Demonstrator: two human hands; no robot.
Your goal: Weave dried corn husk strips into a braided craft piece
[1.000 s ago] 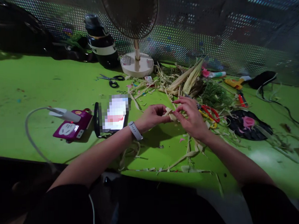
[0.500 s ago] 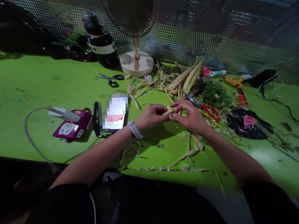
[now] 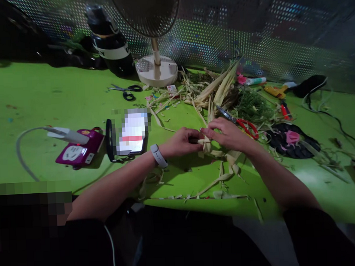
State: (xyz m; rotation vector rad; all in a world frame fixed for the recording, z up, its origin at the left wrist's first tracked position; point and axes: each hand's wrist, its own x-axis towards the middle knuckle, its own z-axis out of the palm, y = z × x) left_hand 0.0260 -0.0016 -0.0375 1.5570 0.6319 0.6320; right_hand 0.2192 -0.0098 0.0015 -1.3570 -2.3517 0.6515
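Observation:
Between my hands is a small woven piece of pale dried corn husk, its strips crossing over one another. My left hand is closed on its left side, thumb below and fingers above. From the upper right, my right hand pinches at the top of the piece with thumb and forefinger. Red-handled pliers or cutters lie just behind my right hand. A husk strip trails on the green table below my hands.
A phone and a purple power socket block sit to the left. Behind are scissors, a fan, a black bottle and a heap of husks. A yellow glue gun lies right, near a black pad.
The woven husk piece has turned and sits slightly lower. My right hand has shifted from its right side to over its top. The whole view has moved a little.

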